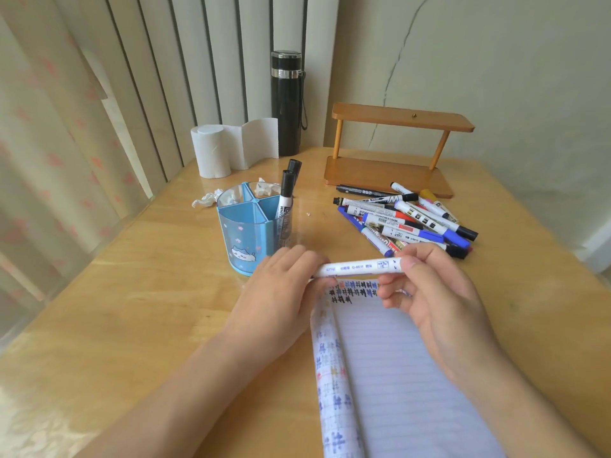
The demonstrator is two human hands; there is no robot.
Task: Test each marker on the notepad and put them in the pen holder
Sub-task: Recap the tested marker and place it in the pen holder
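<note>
Held marker: white barrel with blue print, lying level across the centre of the frame, just above the top edge of the notepad; both ends hidden inside the hands, so cap on or off cannot be told.
Left hand: centre of the frame, fingers curled closed around the marker's left end.
Right hand: right of centre, thumb and forefinger pinched on the marker's right end, remaining fingers bent loosely below it, over the notepad's top right corner.
Notepad: lined page running from the centre to the lower edge of the frame; rows of black, blue and red test marks along its top, beneath the marker; earlier pages rolled back along its left side, showing more coloured marks.
Pen holder: blue, round, with clear walls and divided compartments, left of centre, just beyond the left hand.
Markers in holder: two with black caps, standing tilted in the right-hand compartment.
Loose markers: heap of black, blue and red ones, plus one with a yellow end, right of centre, near the right hand but apart from it.
Table: pale wood, filling the lower frame.
Wooden shelf: small, two-tiered, upper right of centre, behind the heap.
Black flask: upright at top centre.
Paper roll: white, left of the flask, partly unrolled.
Crumpled tissue: on the table just left of the holder.
</note>
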